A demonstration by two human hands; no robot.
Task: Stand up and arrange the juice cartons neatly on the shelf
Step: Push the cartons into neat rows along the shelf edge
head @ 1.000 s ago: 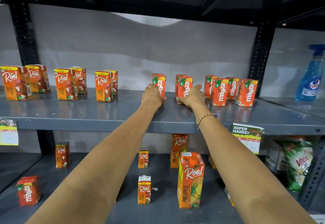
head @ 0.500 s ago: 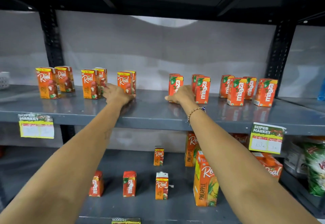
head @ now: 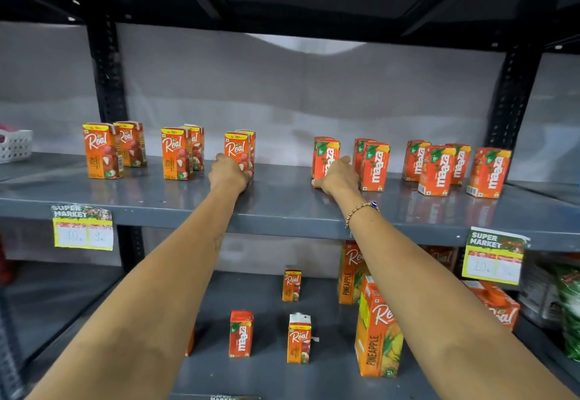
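Up on the shelf (head: 282,208), the left hand (head: 228,174) wrapped around a Real carton (head: 237,150), and the right hand (head: 337,177) held a Maaza carton (head: 326,158) at its base, probably to line both up in neat rows.

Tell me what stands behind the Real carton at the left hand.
Behind the front Real carton a second carton shows only its top and right edge; the left hand covers the lower front.

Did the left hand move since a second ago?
Yes. The left hand went left along the shelf, from the leftmost Maaza carton to the rightmost Real carton.
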